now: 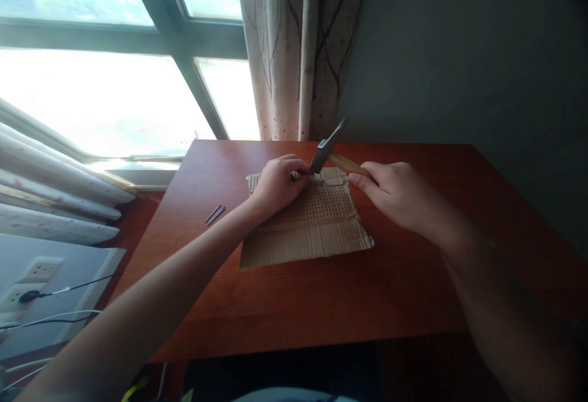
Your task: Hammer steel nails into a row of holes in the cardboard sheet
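My right hand is wrapped round the wooden handle of a hammer. Its metal head tilts up to the left, with the lower end just beside the fingertips of my left hand. That left hand is closed in a pinch over the far part of a piece of corrugated cardboard. What it pinches is too small and hidden to make out. Rows of small holes cover much of the cardboard, and a short row of dark spots shows close to the fingertips.
Two or more metal nails lie on the reddish wooden table, left of the cardboard. Behind the table hang a curtain and a bright window. A wall socket with a plug and cables is at the left.
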`<state>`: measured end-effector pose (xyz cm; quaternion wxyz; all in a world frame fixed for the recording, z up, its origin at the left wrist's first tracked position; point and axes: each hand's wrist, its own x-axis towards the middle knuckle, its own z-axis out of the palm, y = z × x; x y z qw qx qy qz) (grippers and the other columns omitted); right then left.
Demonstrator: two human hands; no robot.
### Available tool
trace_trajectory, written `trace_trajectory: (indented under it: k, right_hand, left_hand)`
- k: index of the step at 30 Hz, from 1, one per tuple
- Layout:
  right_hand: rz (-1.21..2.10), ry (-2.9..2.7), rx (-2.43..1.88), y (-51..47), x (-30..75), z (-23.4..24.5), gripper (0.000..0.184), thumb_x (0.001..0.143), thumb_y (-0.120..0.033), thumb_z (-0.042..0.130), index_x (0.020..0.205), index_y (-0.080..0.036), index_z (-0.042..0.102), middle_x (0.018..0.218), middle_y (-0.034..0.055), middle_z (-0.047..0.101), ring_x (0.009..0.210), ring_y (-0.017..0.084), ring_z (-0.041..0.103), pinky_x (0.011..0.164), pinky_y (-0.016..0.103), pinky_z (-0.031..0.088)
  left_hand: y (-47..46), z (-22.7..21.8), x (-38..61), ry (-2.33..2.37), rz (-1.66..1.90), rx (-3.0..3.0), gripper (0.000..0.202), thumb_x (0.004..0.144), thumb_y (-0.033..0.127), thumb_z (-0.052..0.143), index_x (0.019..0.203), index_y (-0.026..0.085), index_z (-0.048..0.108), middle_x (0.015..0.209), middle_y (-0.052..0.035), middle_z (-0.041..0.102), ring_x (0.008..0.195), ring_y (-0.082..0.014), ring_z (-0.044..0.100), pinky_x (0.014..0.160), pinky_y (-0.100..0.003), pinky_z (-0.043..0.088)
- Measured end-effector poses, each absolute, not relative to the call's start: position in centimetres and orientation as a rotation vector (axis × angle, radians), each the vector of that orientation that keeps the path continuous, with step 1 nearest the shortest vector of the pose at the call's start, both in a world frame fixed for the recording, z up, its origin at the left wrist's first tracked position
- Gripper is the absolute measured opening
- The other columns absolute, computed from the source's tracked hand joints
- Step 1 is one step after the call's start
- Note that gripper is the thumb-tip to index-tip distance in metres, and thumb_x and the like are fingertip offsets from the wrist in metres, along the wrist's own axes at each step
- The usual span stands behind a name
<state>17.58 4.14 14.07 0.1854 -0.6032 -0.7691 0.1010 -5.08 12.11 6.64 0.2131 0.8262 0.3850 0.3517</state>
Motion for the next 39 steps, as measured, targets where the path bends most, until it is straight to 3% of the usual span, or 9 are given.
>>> trace_trajectory:
  k: [18, 24, 30, 39]
  right_hand:
    - [0.278, -2.195, -1.742, 4.5, 17.3, 14.0, 0.041, 0.099, -0.047, 0.046, 0.066, -0.023, 0.041, 0.056, -0.0014, 0.049, 0.052, 0.014, 0.042, 0.056, 0.033, 0.024]
    - [0.331, -2.263, -1.796, 4.5, 17.6, 13.2, 0.037, 0.098, -0.047, 0.045, 0.069, -0.024, 0.046, 0.060, 0.0000, 0.054, 0.055, 0.016, 0.045, 0.057, 0.033, 0.023]
    - [0.331, -2.230, -1.801, 4.4, 17.7, 13.2, 0.038, 0.098, -0.047, 0.046, 0.069, -0.023, 0.047, 0.059, -0.0002, 0.054, 0.054, 0.016, 0.045, 0.057, 0.033, 0.024]
    - [0.326, -2.228, -1.777, 4.6, 17.3, 13.0, 0.036, 0.099, -0.044, 0.045, 0.069, -0.023, 0.044, 0.060, -0.0009, 0.051, 0.057, 0.015, 0.043, 0.058, 0.032, 0.023]
  left_hand:
    - [11.6, 6.9, -4.9, 1.129, 0.894, 2.342, 0.007, 0.083, 0.017, 0.068, 0.082, 0.019, 0.075, 0.091, -0.0045, 0.072, 0.075, -0.0159, 0.064, 0.067, -0.028, 0.049]
    - [11.8, 7.2, -5.1, 1.101, 0.811, 2.400, 0.012, 0.081, 0.013, 0.066, 0.086, 0.019, 0.075, 0.097, -0.0062, 0.071, 0.084, -0.0190, 0.066, 0.077, -0.031, 0.052]
    - [10.8, 8.0, -6.4, 1.120, 0.676, 2.560, 0.022, 0.085, 0.028, 0.069, 0.105, 0.022, 0.074, 0.110, -0.0090, 0.069, 0.102, -0.0259, 0.065, 0.093, -0.041, 0.050]
    - [10.1, 7.1, -6.7, 1.149, 0.676, 2.601, 0.021, 0.090, 0.031, 0.066, 0.109, 0.023, 0.072, 0.118, -0.0067, 0.068, 0.111, -0.0264, 0.061, 0.101, -0.045, 0.047]
